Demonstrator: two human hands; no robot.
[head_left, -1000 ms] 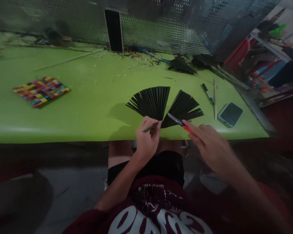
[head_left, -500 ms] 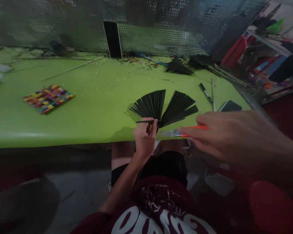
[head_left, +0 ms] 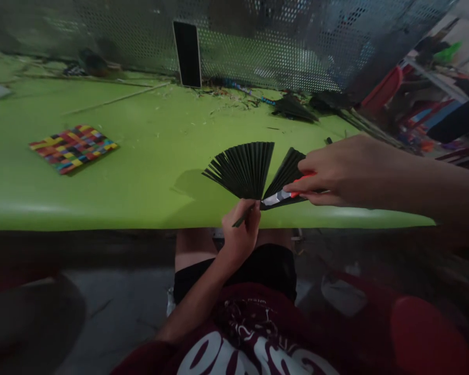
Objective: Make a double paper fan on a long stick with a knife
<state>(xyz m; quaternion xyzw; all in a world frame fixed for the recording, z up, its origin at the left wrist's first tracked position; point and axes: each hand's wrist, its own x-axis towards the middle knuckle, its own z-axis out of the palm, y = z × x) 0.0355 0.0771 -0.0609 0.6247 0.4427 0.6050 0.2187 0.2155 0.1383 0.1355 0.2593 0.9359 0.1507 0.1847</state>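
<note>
A dark pleated fan-shaped leaf [head_left: 244,169] stands above the front edge of the green table, split into two spread parts. My left hand [head_left: 240,229] pinches it at its base, and a dark strip pokes out below the fingers. In my right hand [head_left: 332,174] is a box cutter [head_left: 278,197] with an orange handle. Its blade lies at the base of the leaf, close to my left fingertips. The right part of the leaf is partly hidden behind my right hand.
A colourful woven square [head_left: 74,148] lies on the green table [head_left: 140,172] at left. A phone [head_left: 188,54] leans upright against the perforated metal screen [head_left: 281,47]. Dark folded leaves [head_left: 295,108], thin sticks and scraps line the back.
My right hand has brought the box cutter up and left, from beside the leaf to its base. My left hand has turned and dropped slightly; the strip in it now points downward.
</note>
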